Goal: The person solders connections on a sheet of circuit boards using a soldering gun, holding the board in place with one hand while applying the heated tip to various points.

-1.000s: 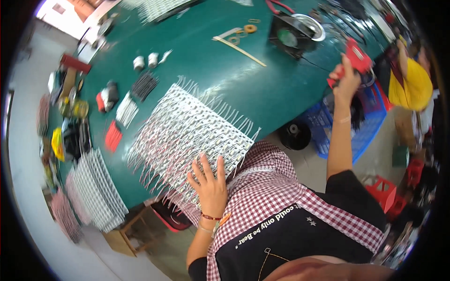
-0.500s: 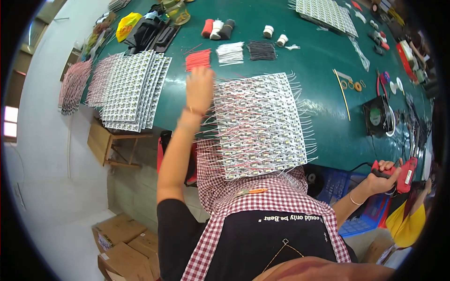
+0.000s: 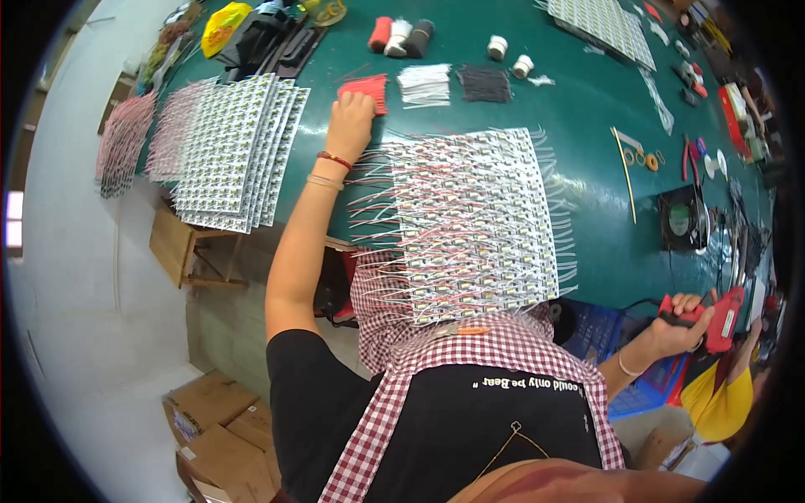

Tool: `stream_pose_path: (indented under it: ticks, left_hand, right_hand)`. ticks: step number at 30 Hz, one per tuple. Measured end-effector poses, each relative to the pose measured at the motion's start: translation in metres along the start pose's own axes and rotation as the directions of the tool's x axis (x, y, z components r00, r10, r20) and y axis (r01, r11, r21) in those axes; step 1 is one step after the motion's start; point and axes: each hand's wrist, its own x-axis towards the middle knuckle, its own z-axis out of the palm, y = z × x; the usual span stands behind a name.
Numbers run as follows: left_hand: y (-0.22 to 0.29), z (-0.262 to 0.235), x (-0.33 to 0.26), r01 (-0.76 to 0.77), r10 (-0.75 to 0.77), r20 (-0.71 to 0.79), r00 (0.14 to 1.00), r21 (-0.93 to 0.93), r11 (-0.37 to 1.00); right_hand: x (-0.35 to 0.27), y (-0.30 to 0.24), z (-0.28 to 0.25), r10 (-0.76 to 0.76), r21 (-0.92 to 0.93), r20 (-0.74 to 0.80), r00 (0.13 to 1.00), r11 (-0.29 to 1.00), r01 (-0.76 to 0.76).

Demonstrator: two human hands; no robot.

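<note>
My left hand is at the near left edge of a bundle of short red wires, its fingers curled down on them and the fingertips hidden. In my right hand, out at the right, is a red soldering gun, its handle wrapped by my fingers. Before me, at the table's near edge, a white panel of small circuit boards carries rows of red and pale wires, with loose ends sticking out at both sides. Bundles of white wires and black wires lie beside the red ones.
Stacked circuit panels occupy the left of the green table. Rolled wire bundles and two white spools lie farther back. At right are a small black fan, a thin stick and pliers. A blue crate stands below.
My left hand has moved slightly up and left onto the red wires, its fingers now curled over them. My right hand keeps its hold on the soldering gun. The whole view has shifted a little.
</note>
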Motion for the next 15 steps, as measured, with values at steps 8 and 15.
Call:
stream_pose_path:
  ticks: [8,15]
  left_hand:
    - [-0.007,-0.012,-0.006,-0.032,0.028,-0.077,0.997,-0.044,0.998]
    - [0.048,-0.058,0.033,0.185,-0.499,0.094,0.861,-0.973,0.136]
  right_hand:
    - [-0.001,0.001,0.016,-0.003,0.082,0.089,0.996,0.997,-0.005]
    - [-0.007,0.002,0.010,0.075,0.057,0.097,0.993,0.995,-0.080]
